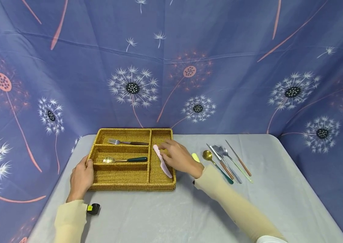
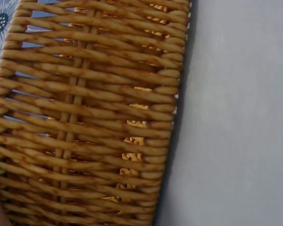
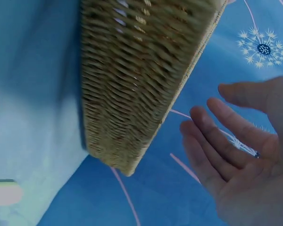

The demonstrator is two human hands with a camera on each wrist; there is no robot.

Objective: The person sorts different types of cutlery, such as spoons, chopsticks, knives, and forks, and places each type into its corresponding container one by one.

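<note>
A wicker cutlery tray with compartments stands at the left of the table. My left hand grips its left rim; in the left wrist view the woven side wall hides most of that hand. My right hand is over the tray's right edge, fingers loosely bent and thumb apart, with nothing held in the right wrist view. Beside its fingertips a pink knife lies slanted in the long right compartment. A fork with a dark handle lies in the back left compartment, and a spoon with a green handle in the middle one.
Right of the tray lies loose cutlery: a gold spoon with a green handle, a knife, a fork and several other pieces. A light yellow-green piece shows beside my right wrist. A patterned blue cloth hangs behind the table.
</note>
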